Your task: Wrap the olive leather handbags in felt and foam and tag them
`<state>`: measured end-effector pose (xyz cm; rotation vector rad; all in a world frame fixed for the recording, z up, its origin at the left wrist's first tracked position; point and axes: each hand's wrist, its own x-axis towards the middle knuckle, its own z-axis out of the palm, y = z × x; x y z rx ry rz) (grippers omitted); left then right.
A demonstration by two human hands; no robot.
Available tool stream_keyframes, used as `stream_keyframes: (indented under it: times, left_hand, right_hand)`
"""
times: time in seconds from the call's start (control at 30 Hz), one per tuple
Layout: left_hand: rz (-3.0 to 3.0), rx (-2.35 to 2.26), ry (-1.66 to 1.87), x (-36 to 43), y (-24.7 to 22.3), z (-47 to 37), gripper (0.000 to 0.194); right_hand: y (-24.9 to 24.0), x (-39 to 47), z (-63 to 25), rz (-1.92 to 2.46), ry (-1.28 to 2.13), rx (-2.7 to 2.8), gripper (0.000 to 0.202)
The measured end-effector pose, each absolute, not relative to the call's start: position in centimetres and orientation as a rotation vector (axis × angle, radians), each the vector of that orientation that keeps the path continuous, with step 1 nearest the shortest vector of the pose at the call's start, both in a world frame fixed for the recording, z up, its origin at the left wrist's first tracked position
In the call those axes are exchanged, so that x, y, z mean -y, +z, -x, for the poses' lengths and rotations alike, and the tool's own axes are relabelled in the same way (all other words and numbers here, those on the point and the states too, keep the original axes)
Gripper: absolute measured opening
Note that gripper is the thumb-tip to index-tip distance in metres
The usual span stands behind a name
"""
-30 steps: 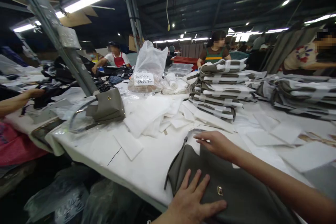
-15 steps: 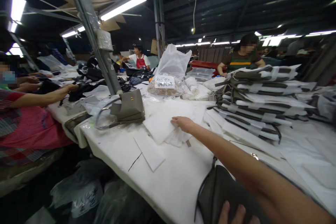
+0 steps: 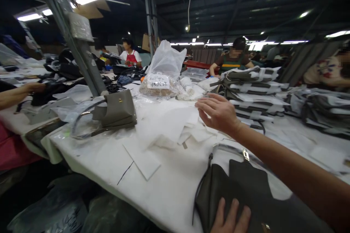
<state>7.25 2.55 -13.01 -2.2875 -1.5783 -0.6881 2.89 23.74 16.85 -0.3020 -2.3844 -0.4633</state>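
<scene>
A dark olive-grey handbag (image 3: 246,189) lies at the bottom right with its flap toward me, a clear-wrapped handle, and gold buckle hardware (image 3: 245,155) at its top. My left hand (image 3: 231,218) rests on the bag's front, fingers spread; its palm is cut off by the lower edge. Stretched across above the bag, my right hand (image 3: 217,111) is raised over the table with loosely curved fingers and nothing visible in it. Under and left of it are thin white sheets (image 3: 164,122) in a loose pile. A long white card (image 3: 142,160) lies nearer me.
Another olive handbag (image 3: 115,111) with a plastic-wrapped handle stands left. A labelled clear bag (image 3: 160,80) sits behind the sheets. Stacked bag pieces (image 3: 254,94) with white padding rise at right. Co-workers sit beyond; a metal post (image 3: 68,32) stands left.
My right hand has lifted off the white sheets and drawn back to the right. The view has turned right, showing more of the handbag under my left hand.
</scene>
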Motion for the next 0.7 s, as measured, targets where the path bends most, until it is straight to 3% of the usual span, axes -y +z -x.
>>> stream_keyframes:
  times: [0.1,0.2,0.37,0.57,0.7]
  left_hand:
    - [2.273,1.553,-0.803,-2.0,-12.1,-6.8,0.067]
    - [2.233,1.299,-0.928,-1.7,-9.8,-5.2,0.064]
    - [2.634,1.287,-0.771,0.0,-4.5,-2.7,0.08]
    - [2.849,1.546,-0.692,1.7,-2.6,-2.5,0.065]
    - [2.822,1.496,-0.628,1.9,-2.6,-2.6,0.062]
  right_hand:
    - [18.2,-18.7,-10.6,0.264,-0.664,2.346,0.02]
    - [16.2,-13.3,-17.3,0.325,-0.707,2.547,0.016]
    - [9.6,-7.3,-24.6,0.702,-0.426,2.701,0.022]
    - [6.7,-4.0,-27.1,0.967,-0.096,2.812,0.023]
    - [6.7,-4.7,-26.4,0.926,0.102,2.89,0.042]
